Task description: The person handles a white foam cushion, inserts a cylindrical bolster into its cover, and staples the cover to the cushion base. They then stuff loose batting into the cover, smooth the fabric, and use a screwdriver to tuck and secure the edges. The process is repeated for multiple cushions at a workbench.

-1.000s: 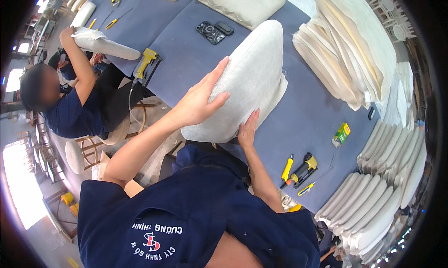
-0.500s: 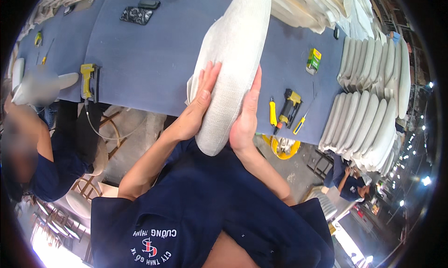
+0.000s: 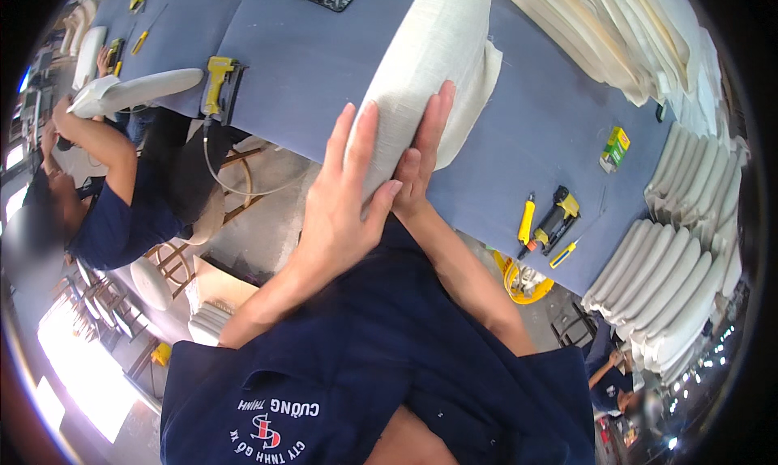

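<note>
A seat cushion [image 3: 425, 56] covered in pale woven fabric stands on its narrow edge in front of me, its near end toward my chest. My left hand [image 3: 344, 189] presses its left face with fingers stretched along the cloth. On the other face lies my right hand [image 3: 421, 157], fingers pointing away from me, so the cushion is held between both palms. A loose flap of fabric [image 3: 478, 100] hangs out on the right side. The cushion's far end runs out of the picture at the top.
On the blue-grey table [image 3: 284, 84] lie a yellow staple gun [image 3: 555, 220], a yellow cutter [image 3: 527, 216], a screwdriver [image 3: 565, 253] and a green-yellow box [image 3: 614, 149]. Stacked cushions [image 3: 660, 279] stand right. Another staple gun [image 3: 219, 88] is left, near a co-worker [image 3: 113, 189] handling a cushion.
The cushion has turned, so its loose fabric flap now shows on the right. My left hand has shifted onto the broad face with fingers spread. The view has swung leftward.
</note>
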The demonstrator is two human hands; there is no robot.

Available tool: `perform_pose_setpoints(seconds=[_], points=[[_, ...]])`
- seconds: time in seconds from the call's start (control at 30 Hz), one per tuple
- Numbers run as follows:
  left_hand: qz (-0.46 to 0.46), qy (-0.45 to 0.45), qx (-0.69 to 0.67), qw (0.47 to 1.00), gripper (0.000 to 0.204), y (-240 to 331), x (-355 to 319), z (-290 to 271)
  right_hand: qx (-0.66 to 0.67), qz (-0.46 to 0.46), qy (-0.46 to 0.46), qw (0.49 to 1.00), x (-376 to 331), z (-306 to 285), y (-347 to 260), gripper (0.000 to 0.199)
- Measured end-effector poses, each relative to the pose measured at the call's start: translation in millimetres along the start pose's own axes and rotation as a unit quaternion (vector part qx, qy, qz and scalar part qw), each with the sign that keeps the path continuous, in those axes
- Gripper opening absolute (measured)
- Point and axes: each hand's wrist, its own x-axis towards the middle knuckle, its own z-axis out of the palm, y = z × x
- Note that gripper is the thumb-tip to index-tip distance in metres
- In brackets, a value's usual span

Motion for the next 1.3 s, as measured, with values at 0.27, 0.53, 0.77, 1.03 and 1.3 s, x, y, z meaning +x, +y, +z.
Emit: perform_pose_setpoints(seconds=[0.27,0.53,0.77,1.03,1.3], points=[[-0.014,0.046,0.001,0.999,0.093,-28.8,10.8,-22.1,-0.064,0.131,0.004,0.989,-49.1,-1.5,75.4,0.062],[0.035,0.021,-0.077,0.996,0.090,2.9,0.4,0.8,0.025,0.355,0.123,0.926,-95.2,-32.0,158.3,0.060],[-0.059,-0.052,-0.370,0.926,0.069,14.3,-2.5,17.3,0.152,0.415,0.069,0.894,-40.3,-68.8,59.5,0.064],[-0.122,-0.137,-0.431,0.883,0.071,-31.0,4.3,42.9,0.083,0.183,0.075,0.977,12.3,-36.7,-102.8,0.070],[0.037,-0.050,-0.128,0.990,0.081,-0.8,-30.0,26.1,-0.039,0.057,-0.011,0.998,-22.3,-44.4,-39.3,0.081]])
